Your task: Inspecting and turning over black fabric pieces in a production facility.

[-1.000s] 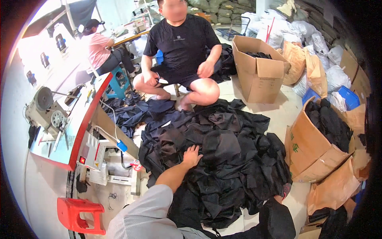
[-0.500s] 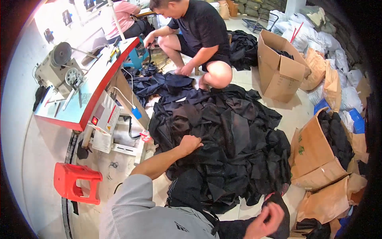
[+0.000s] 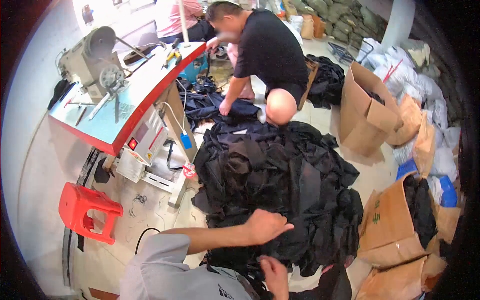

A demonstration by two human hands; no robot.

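A large heap of black cloth pieces [image 3: 280, 175] lies on the floor in front of me. Over its near side is my left hand [image 3: 267, 226], back upward, fingers curled under and the thumb side pointing right. What those fingers hold, if anything, is hidden against the dark cloth. Below it, close to my lap, my right hand [image 3: 275, 275] comes up from the lower edge. Its fingers are loosely bent and apart, and I make out nothing in them. Black cloth lies between the two hands and my body.
Across the heap a person in black [image 3: 270, 55] crouches, one hand on dark cloth. At left stand a sewing machine table [image 3: 125, 107] and a red stool [image 3: 90, 210]. Cardboard boxes [image 3: 367, 115], an opened carton [image 3: 390, 225] and white sacks [image 3: 400, 75] line the right.
My left hand has moved nearer to me and slightly right over the heap. My right hand has swung left toward it. The crouching person leans lower, and the view has shifted.
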